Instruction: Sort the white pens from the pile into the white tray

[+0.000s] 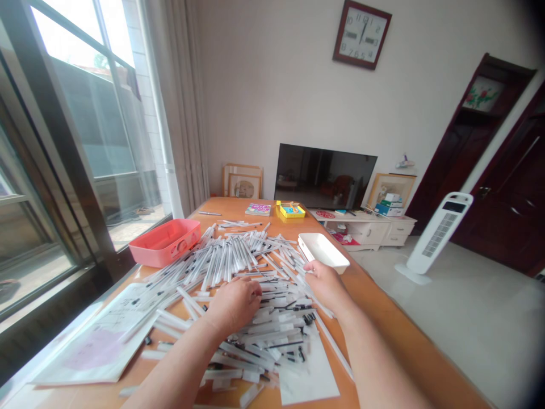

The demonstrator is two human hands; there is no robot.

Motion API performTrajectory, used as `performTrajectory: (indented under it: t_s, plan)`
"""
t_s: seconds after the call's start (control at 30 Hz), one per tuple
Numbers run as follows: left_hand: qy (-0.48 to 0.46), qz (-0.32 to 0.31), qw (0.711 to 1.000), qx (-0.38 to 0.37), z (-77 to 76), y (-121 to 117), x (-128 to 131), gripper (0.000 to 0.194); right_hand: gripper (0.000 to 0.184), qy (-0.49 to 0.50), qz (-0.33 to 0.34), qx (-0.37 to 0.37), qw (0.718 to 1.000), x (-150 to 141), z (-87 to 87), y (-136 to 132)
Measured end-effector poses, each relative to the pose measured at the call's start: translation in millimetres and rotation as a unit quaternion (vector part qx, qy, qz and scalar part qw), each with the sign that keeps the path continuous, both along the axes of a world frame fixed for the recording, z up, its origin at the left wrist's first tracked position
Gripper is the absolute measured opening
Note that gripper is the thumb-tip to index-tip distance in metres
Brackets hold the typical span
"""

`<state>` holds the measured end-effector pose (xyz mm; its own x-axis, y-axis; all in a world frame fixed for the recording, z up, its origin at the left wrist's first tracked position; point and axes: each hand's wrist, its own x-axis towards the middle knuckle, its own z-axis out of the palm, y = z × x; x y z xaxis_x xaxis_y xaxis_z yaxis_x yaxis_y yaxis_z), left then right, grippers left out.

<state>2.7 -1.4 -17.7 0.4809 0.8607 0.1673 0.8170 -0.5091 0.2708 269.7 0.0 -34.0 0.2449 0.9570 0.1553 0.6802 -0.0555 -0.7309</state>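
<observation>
A wide heap of white pen barrels point(230, 255) with black tips and caps covers the wooden table. My left hand point(238, 301) rests low over the middle of the heap, its fingers curled down among the pen parts; whatever is in them is hidden. Close to the near corner of a white plastic tray point(324, 253), my right hand point(323, 281) has its thumb and fingers drawn together. Anything it pinches is too small to make out. Shorter white caps and black pieces point(309, 319) lie between my forearms, partly on a white sheet point(313, 375).
A pink plastic basket point(166, 244) stands at the left edge of the table point(374, 318). In front of it lies a large booklet point(97, 341). Towards the far end are a colourful book point(258, 209) and a yellow box point(292, 211). A tower fan point(438, 236) stands on the floor.
</observation>
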Motion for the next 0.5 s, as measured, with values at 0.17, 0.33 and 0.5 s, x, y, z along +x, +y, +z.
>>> performTrajectory:
  t_s: [0.17, 0.33, 0.5]
  plan:
    - [0.006, 0.01, 1.0, 0.008, 2.2, -1.8, -0.4, 0.016, 0.024, 0.003, -0.063, 0.05, 0.997, 13.4, 1.9, 5.3]
    - [0.004, 0.014, 0.999, 0.042, 0.6, -5.1, 5.7, 0.023, 0.027, 0.015, -0.075, 0.085, 0.994, 18.3, -1.0, 7.7]
    - [0.005, 0.001, 0.999, 0.045, -2.5, -5.8, 8.4, 0.03, 0.021, 0.004, -0.046, 0.071, 0.996, 14.9, -9.9, 8.4]
